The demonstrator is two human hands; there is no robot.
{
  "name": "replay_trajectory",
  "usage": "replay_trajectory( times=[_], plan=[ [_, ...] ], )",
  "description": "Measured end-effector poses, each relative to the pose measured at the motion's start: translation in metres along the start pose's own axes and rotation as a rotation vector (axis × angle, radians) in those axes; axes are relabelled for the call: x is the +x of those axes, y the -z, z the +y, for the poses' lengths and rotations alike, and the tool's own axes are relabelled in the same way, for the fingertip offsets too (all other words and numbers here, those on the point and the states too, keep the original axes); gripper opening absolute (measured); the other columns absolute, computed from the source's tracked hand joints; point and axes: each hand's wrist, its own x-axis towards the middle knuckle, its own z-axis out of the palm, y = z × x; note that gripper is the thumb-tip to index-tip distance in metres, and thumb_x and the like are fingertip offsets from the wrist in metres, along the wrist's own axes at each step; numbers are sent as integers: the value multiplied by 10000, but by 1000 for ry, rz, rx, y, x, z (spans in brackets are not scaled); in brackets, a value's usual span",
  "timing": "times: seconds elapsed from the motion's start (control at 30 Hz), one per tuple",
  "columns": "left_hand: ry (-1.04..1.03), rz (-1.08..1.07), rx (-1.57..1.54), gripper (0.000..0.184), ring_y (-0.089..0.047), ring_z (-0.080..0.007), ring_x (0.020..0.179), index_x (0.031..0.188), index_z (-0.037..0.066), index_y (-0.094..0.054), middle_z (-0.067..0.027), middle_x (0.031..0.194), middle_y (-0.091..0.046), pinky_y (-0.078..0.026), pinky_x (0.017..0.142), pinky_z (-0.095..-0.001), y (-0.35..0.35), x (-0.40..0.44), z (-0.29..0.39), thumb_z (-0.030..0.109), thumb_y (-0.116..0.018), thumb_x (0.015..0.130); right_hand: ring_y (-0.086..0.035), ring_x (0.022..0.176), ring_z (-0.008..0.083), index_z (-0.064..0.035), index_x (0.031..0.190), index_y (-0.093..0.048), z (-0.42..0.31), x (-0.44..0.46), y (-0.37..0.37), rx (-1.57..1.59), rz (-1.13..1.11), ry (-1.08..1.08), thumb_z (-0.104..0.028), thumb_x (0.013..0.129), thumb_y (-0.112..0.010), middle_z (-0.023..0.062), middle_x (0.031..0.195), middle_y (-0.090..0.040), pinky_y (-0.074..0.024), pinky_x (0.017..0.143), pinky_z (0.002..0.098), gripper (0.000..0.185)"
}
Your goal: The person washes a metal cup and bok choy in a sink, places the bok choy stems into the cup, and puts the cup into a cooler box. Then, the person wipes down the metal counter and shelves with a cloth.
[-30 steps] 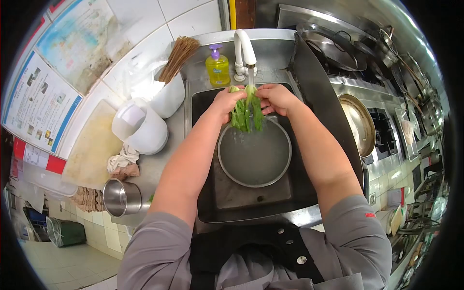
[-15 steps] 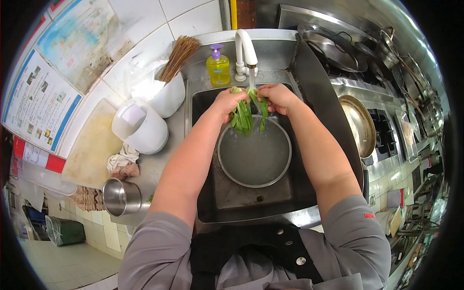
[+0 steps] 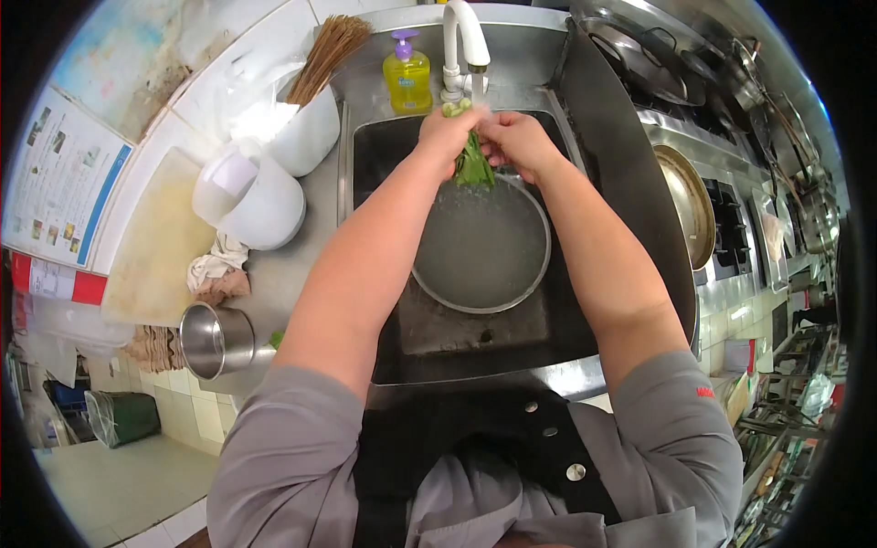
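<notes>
Sink (image 3: 571, 354), metal, contains a round basin (image 3: 481, 311). Left hand (image 3: 448, 139) grips leafy greens (image 3: 474, 166) above the basin's far edge; right hand (image 3: 519, 144) curls close beside; I cannot tell its grip.

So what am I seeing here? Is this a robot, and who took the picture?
No robot: these are a person's bare hands, seen by a camera worn on their head, looking forward and down. The left hand holds greens by the running tap; the right hand is close beside it. Below, a pan of water sits in the sink. On the counter at picture left are a steel cup, a cloth and white tubs.
</notes>
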Motion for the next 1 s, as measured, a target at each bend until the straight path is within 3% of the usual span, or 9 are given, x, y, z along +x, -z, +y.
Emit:
replay_trajectory(
  times=[0.13, 0.33, 0.4, 0.47, 0.53, 0.6, 0.67, 0.8, 1.0],
  plan=[
    [-35, -31, 54, 333, -639, -199, 740, 1040, -9, -633, -100, 901, -667, -530, 610, -369, -7, 6, -11, 196, -760, 812, -590, 696, 104, -32, 953, -665, 12, -1, -2, 77, 34, 76, -143, 926, -641, 20, 804, -641, -488, 588, 261, 117],
    [-285, 96, 281, 284, -673, -200, 796, 1075, 19, -617, -100, 905, -676, -562, 704, -353, 0, -33, 15, 157, -710, 846, -610, 785, 103, -17, 1219, -581, 2, -52, -9, -143, -119, 170, -179, 880, -697, 28, 944, -654, -470, 635, 260, 394],
    [-278, 174, 566, 331, -672, -316, 979, 1213, 44, -641, -153, 1115, -683, -536, 840, -406, -17, -79, 50, 203, -535, 943, -618, 805, 106, -12, 1223, -578, -4, -73, -15, -215, -256, 231, -165, 887, -688, 33, 951, -658, -471, 636, 262, 385],
    [-630, 189, 386, 268, -670, -173, 772, 1060, 31, -619, -64, 849, -685, -551, 693, -335, -2, -82, 26, 162, -718, 849, -638, 832, 119, -27, 1242, -576, -3, -94, -5, -58, -331, 201, -168, 918, -663, 39, 974, -671, -486, 657, 253, 365],
    [-387, 23, 331, 313, -676, -191, 745, 1063, 48, -608, -74, 826, -700, -547, 701, -348, 29, -89, 2, 181, -742, 813, -652, 811, 124, -57, 1251, -597, 10, -113, -3, 10, -245, 77, -219, 967, -617, 38, 962, -692, -498, 661, 245, 328],
    [-171, 306, 943, 465, -665, -291, 942, 1085, 40, -602, -168, 1003, -683, -518, 844, -407, 70, -84, -76, 273, -777, 723, -618, 780, 99, -46, 1176, -625, 52, -101, 8, -256, -199, -44, -177, 975, -603, 10, 917, -664, -486, 657, 241, 242],
    [-79, 298, 893, 469, -646, -276, 1004, 1115, 33, -601, -177, 1073, -659, -500, 887, -397, 88, -120, -88, 268, -767, 745, -590, 745, 86, -25, 1151, -621, 113, -90, 32, -664, -159, 257, -121, 960, -604, 3, 886, -641, -464, 640, 231, 214],
    [-225, 319, 670, 429, -639, -246, 973, 1141, 56, -602, -140, 1036, -661, -508, 867, -382, 125, -205, -7, 264, -760, 800, -583, 729, 82, -7, 1140, -619, 85, -141, 8, -449, -220, -87, -98, 944, -614, 6, 875, -633, -447, 621, 225, 217],
    [-674, 998, 768, 365, -624, -115, 805, 1157, 77, -634, -32, 942, -661, -521, 709, -255, 218, -323, 132, 190, -776, 841, -582, 708, 83, 5, 1138, -623, 104, -149, 9, -479, -219, -110, -108, 946, -618, 4, 873, -633, -445, 598, 224, 223]
  ],
)
